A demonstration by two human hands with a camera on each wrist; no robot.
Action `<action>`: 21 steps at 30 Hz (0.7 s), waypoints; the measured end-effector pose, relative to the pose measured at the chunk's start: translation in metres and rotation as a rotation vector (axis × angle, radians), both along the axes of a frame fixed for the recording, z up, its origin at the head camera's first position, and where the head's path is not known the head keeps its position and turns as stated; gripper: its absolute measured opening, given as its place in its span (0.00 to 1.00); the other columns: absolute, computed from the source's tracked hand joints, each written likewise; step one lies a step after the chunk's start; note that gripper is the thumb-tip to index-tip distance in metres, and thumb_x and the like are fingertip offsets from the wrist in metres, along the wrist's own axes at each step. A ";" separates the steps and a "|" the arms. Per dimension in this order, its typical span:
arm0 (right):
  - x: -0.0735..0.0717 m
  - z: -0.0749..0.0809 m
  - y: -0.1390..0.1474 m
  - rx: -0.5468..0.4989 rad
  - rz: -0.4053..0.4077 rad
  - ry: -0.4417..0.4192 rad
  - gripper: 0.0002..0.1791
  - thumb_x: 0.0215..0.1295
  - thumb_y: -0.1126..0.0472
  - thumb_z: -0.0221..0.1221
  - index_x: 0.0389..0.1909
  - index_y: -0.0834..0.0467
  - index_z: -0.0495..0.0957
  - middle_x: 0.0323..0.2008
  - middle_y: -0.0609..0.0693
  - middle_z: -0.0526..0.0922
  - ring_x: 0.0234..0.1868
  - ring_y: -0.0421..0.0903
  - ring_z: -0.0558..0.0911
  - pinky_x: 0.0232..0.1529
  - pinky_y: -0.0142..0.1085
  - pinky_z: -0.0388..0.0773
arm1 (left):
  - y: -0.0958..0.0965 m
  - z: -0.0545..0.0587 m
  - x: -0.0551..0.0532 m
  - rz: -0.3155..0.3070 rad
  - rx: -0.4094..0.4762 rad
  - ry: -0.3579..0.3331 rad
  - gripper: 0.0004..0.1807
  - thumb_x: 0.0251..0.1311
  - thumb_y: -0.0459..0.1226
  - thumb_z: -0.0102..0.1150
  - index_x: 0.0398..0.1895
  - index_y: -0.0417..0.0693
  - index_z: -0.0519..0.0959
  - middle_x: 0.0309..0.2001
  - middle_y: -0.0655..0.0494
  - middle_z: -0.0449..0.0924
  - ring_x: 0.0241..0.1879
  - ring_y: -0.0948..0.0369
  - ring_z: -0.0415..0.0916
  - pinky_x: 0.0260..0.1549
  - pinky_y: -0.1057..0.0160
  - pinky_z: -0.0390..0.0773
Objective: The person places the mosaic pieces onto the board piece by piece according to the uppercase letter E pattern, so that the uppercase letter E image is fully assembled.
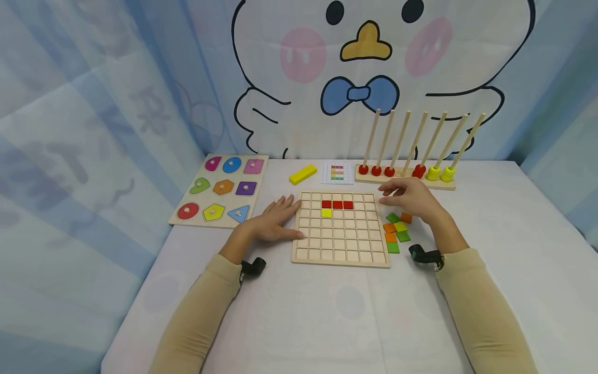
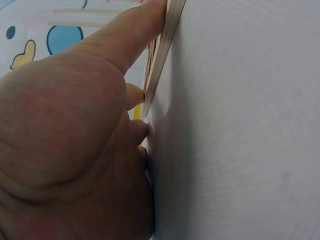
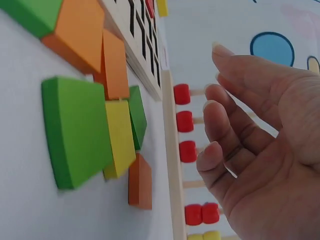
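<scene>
A wooden grid board [image 1: 345,228] lies flat on the table, with three red tiles [image 1: 337,204] in a row and one yellow tile [image 1: 326,213] under the leftmost. My left hand [image 1: 273,221] rests against the board's left edge, thumb and fingers spread. In the left wrist view the thumb reaches the board's rim [image 2: 165,55]. Above the board's upper right corner, my right hand [image 1: 411,197] hovers with loosely bent fingers and nothing between them. Below it lie loose tiles, among them a green tile [image 3: 77,130], a yellow tile [image 3: 120,137] and an orange tile [image 3: 140,182].
Behind the right hand stands a bead rack [image 1: 405,179] with upright pegs and red and yellow beads. A printed pattern card [image 1: 337,173] and a yellow block [image 1: 302,174] lie beyond the board. To the left is a shape puzzle board [image 1: 219,192].
</scene>
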State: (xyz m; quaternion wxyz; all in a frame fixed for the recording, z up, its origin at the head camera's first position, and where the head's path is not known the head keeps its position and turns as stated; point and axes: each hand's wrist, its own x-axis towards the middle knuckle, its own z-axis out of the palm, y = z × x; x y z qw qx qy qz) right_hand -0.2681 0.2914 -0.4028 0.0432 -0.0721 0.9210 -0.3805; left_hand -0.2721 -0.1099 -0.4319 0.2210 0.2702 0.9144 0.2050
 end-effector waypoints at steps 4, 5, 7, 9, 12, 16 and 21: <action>0.001 0.002 0.009 -0.011 0.005 -0.020 0.24 0.68 0.52 0.69 0.60 0.60 0.82 0.52 0.58 0.82 0.47 0.54 0.75 0.40 0.36 0.77 | 0.000 0.000 0.000 -0.002 -0.002 0.004 0.56 0.66 0.65 0.58 0.86 0.58 0.40 0.86 0.51 0.28 0.85 0.51 0.21 0.83 0.49 0.25; 0.002 0.003 0.011 -0.009 0.006 -0.025 0.24 0.68 0.53 0.69 0.60 0.60 0.82 0.51 0.58 0.82 0.47 0.54 0.75 0.40 0.36 0.77 | 0.000 0.000 0.000 -0.001 -0.002 0.004 0.56 0.66 0.65 0.58 0.86 0.58 0.40 0.86 0.51 0.28 0.85 0.51 0.21 0.83 0.49 0.25; 0.003 0.004 0.015 0.000 0.010 -0.039 0.23 0.69 0.53 0.69 0.60 0.60 0.82 0.52 0.58 0.82 0.47 0.54 0.75 0.40 0.35 0.77 | 0.000 0.000 0.001 0.000 0.001 0.003 0.56 0.66 0.65 0.59 0.86 0.58 0.40 0.86 0.51 0.28 0.85 0.51 0.21 0.83 0.49 0.25; 0.004 0.004 0.018 0.009 0.017 -0.060 0.23 0.69 0.53 0.68 0.61 0.60 0.82 0.52 0.58 0.82 0.47 0.53 0.75 0.41 0.35 0.76 | 0.000 0.000 0.000 0.001 0.003 0.002 0.56 0.66 0.65 0.59 0.86 0.58 0.40 0.86 0.51 0.28 0.85 0.51 0.21 0.83 0.49 0.25; 0.004 0.004 0.023 0.017 0.018 -0.095 0.22 0.69 0.55 0.68 0.60 0.58 0.82 0.51 0.57 0.82 0.46 0.54 0.74 0.41 0.36 0.76 | 0.000 -0.001 0.000 0.001 0.002 0.001 0.56 0.66 0.65 0.59 0.86 0.58 0.40 0.86 0.51 0.28 0.85 0.51 0.20 0.83 0.49 0.25; 0.003 0.002 0.030 0.015 0.031 -0.135 0.20 0.69 0.56 0.68 0.59 0.58 0.83 0.48 0.57 0.83 0.44 0.54 0.75 0.40 0.37 0.76 | 0.000 -0.002 0.000 0.001 0.002 0.001 0.56 0.65 0.66 0.59 0.86 0.59 0.40 0.86 0.52 0.28 0.85 0.52 0.20 0.82 0.49 0.25; 0.003 0.000 0.039 0.025 0.055 -0.169 0.18 0.68 0.58 0.69 0.57 0.58 0.84 0.46 0.56 0.86 0.43 0.52 0.78 0.42 0.38 0.77 | 0.000 -0.002 0.000 0.004 0.007 -0.003 0.57 0.65 0.66 0.60 0.86 0.59 0.40 0.86 0.52 0.28 0.85 0.52 0.20 0.82 0.49 0.25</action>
